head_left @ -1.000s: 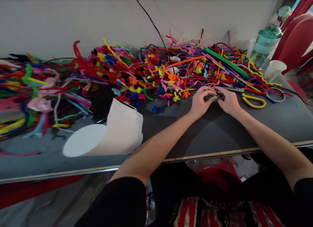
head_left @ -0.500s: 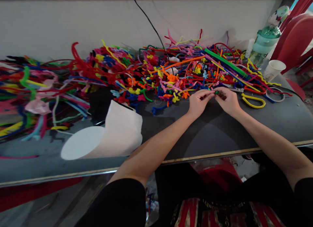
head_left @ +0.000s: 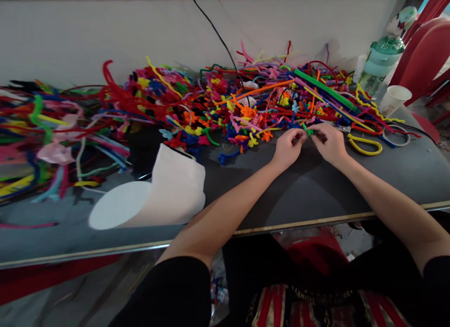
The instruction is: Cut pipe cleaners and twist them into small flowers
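A small green pipe cleaner piece sits between my two hands, just above the front of a heap of pipe cleaners. My right hand has its fingers pinched on it from the right. From the left, my left hand is also closed, its thumb and index fingertips at the piece's near side. The fingers partly hide its shape. Scissors with red handles lie just right of my right hand, and a yellow loop handle lies beside them.
A rolled white sheet lies on the dark table left of my forearms. At the right stand a paper cup and a teal-topped clear bottle. A black cable hangs into the heap. Red chairs stand beyond.
My fingers have shifted around the green piece, and more of it shows between them now. The left fingertips have turned slightly. Things on the table stay where they were.
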Available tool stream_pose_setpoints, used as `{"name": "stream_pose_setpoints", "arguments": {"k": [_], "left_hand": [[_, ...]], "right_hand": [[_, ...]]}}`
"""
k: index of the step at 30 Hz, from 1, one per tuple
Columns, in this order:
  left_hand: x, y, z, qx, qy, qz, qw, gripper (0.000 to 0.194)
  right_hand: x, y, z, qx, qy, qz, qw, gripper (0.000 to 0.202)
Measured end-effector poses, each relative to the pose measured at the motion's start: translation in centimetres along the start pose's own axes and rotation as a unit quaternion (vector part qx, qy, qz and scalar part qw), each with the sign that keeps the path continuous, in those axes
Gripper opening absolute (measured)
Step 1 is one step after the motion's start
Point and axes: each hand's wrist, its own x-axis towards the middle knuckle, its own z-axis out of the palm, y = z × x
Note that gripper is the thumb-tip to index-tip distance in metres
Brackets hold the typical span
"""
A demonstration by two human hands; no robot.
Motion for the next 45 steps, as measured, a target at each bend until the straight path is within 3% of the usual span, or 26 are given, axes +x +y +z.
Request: {"name": "stream_pose_setpoints", "arguments": {"k": [7,16,25,30,36,40,45], "left_hand": [[0.2,-0.3,-0.1,-0.037,-0.046,-0.021,0.998,0.022],[0.4,-0.8,-0.1,-0.135,-0.098,-0.062,0.984,0.039],[0.0,-0.7,0.3,-0.121,-0.015,-0.067,0.99,0.039],[0.1,-0.8,0.0,-0.065,-0.041,-0.07,0.995,0.028],[0.0,-1.0,0.2,-0.064,-0.003,-0.073,0.995,0.021],[0.0,-1.7,0.6,-0.096,0.032,-0.098,0.99,0.037],[0.0,-2.1,0.9,-0.108,0.019,-0.121,0.987,0.039]], "right_hand": [[-0.2,0.5,0.1,-0.011,-0.011,-0.023,1.0,0.026],[-0.1,0.8,0.0,-0.001,-0.04,-0.02,0.999,0.03],[0.0,0.2,-0.1,0.024,0.016,0.051,0.998,0.032],[0.0,0.5,-0.2,0.054,-0.028,0.056,0.997,0.038],[0.1,0.5,-0.6,0.038,-0.07,0.044,0.996,0.049],[0.5,0.5,-1.2,0.03,-0.022,0.063,0.997,0.036],[0.9,1.7,-1.5,-0.002,0.062,0.117,0.991,0.025]]}}
